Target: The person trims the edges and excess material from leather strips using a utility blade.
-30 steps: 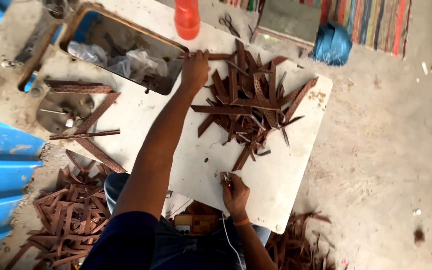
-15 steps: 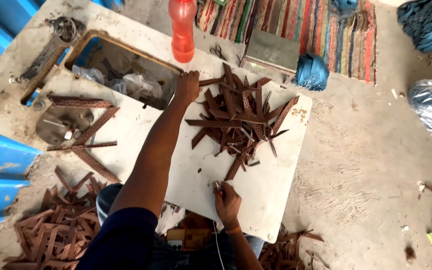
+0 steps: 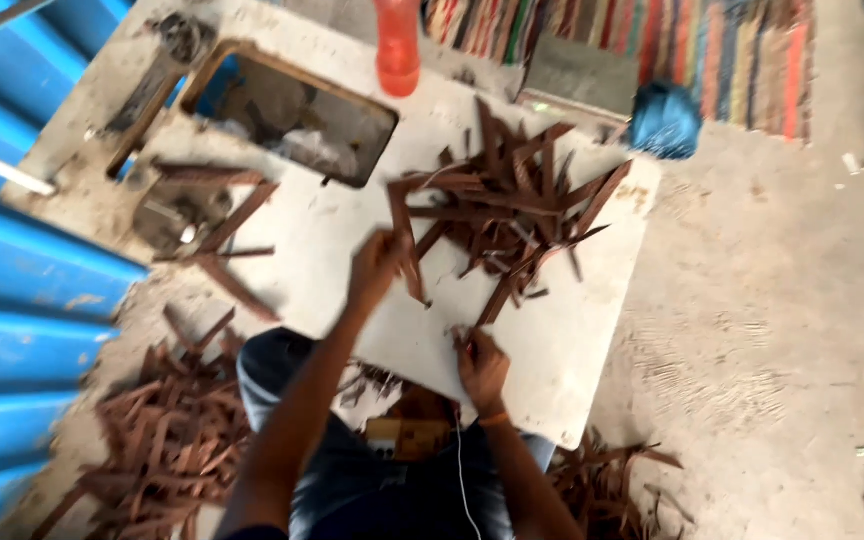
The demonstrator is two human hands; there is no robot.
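The fingers of the left hand [image 3: 377, 268] are closed around one brown strip [image 3: 404, 240], which stands nearly upright on the white board [image 3: 572, 340], its lower end at the board's middle. In the earlier frames this hand lay extended at the far left edge of the pile of brown strips [image 3: 512, 205]; it has since drawn back toward the body with the strip in its grip, so one piece now stands separated from the heap. The right hand [image 3: 482, 365] remains at the near edge of the board, fingers curled and pinched on a small object that is too blurred to identify; its position has hardly changed. Beyond the pile stand an orange bottle [image 3: 397, 45] and a blue bag [image 3: 664, 120] at the board's far corner. A dark rectangular tray [image 3: 297, 115] lies to the left. Further strips lie heaped on the ground [image 3: 167, 440] at the person's left, beside a blue corrugated sheet [image 3: 22, 300].
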